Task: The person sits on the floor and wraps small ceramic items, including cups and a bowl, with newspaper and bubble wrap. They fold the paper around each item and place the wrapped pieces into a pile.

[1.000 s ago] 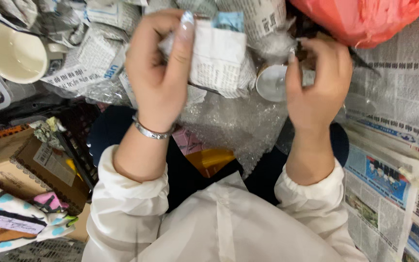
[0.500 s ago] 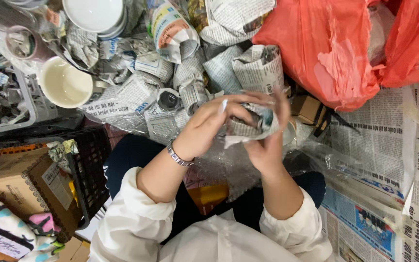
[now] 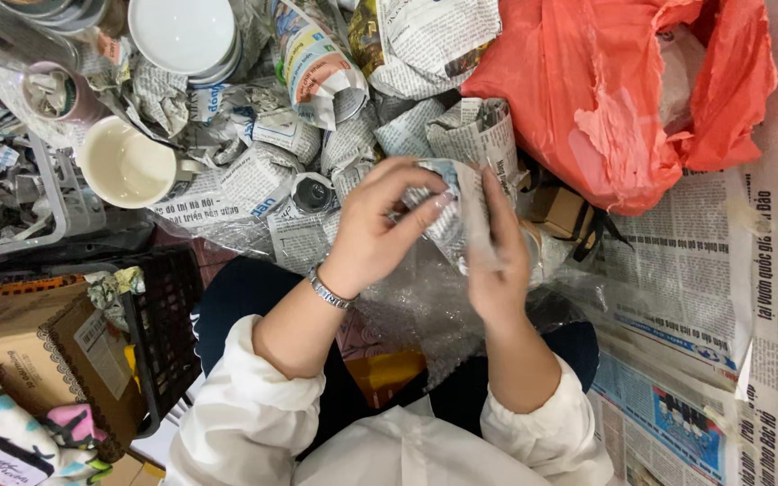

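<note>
Both hands meet at the picture's middle around a small object wrapped in newspaper [image 3: 447, 220]. My left hand [image 3: 375, 229], with a metal bracelet on the wrist, curls its fingers over the top and left of the wrapped object. My right hand [image 3: 497, 256] presses the paper against it from the right, fingers pointing up. What is inside the paper is hidden. A sheet of clear bubble wrap [image 3: 425, 315] lies on my lap under the hands.
Several newspaper-wrapped bundles [image 3: 317, 72] pile up ahead. A cream mug [image 3: 123, 166] and stacked white plates [image 3: 182, 36] sit at upper left. An orange plastic bag [image 3: 605, 99] fills the upper right. Newspaper sheets [image 3: 704, 297] cover the right; a cardboard box [image 3: 38, 351] and black crate [image 3: 164, 324] stand left.
The view has pulled back from the hands. They came together, from apart on paper held up close, to closing the newspaper around one small object over my lap.
</note>
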